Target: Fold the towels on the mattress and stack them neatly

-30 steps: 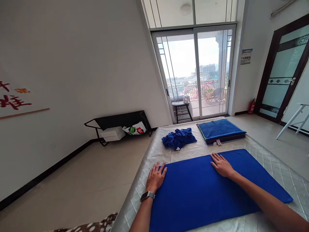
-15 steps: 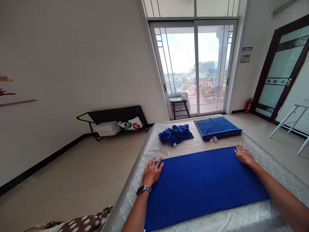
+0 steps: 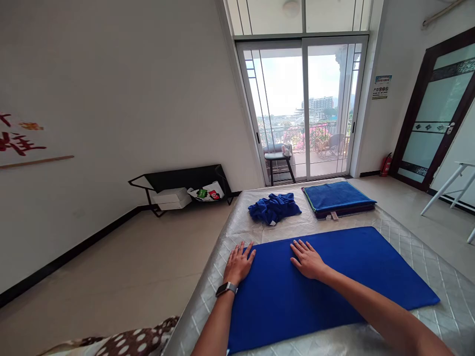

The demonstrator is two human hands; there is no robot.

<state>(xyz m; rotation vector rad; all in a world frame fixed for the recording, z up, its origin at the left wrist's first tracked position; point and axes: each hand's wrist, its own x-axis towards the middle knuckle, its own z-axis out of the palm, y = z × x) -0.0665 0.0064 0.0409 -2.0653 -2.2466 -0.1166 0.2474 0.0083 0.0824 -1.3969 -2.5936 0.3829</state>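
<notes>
A smooth blue cloth [image 3: 334, 291] lies spread flat on the silvery quilted mattress [image 3: 419, 257]. My left hand [image 3: 239, 263] rests on its far left corner, fingers spread, a watch on the wrist. Flat on the cloth, left of its middle and near the far edge, is my right hand [image 3: 308, 259], its fingers apart. Neither hand grips anything. Beyond the cloth sit a crumpled blue cloth [image 3: 274, 208] and, to its right, a neat stack of folded cloths [image 3: 338, 198] with a blue one on top.
A brown dotted fabric [image 3: 137, 341] shows at the bottom left. By the wall stands a black rack [image 3: 181, 179] with white boxes [image 3: 171, 198]. A dark stool [image 3: 279, 157] is near the glass sliding door; a white-legged table [image 3: 445, 185] stands at the right.
My right hand has moved left across the cloth, from its far right corner toward my left hand. My left hand stays at the left corner. The view has shifted slightly.
</notes>
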